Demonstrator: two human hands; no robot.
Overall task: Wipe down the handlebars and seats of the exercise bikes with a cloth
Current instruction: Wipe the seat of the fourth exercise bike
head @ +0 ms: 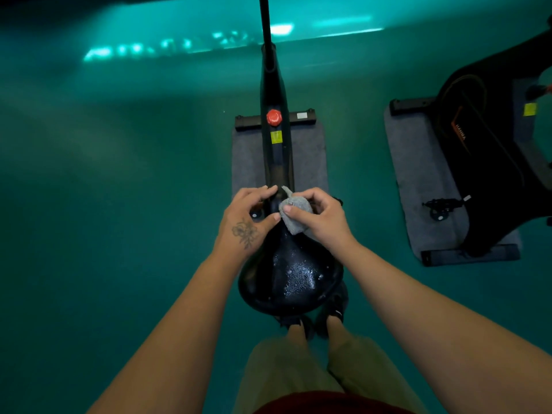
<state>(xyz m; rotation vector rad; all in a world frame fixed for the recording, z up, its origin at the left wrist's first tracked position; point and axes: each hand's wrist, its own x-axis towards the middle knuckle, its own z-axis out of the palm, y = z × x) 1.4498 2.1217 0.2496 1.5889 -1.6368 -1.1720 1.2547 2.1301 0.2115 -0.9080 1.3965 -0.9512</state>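
Bunched grey cloth [295, 215] on wet black seat [291, 276]

1 head-worn wide-angle view looks steeply down, close over the bike seat [288, 273].

Both arms out fwd, left hand [245, 218] fingers curled, right hand [319, 215] pinching sth.

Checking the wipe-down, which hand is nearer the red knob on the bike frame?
Left, narrowly. The left hand rests at the seat nose just left of the frame, fingertips reaching toward the red knob. The right hand, gripping the cloth, sits right of it.
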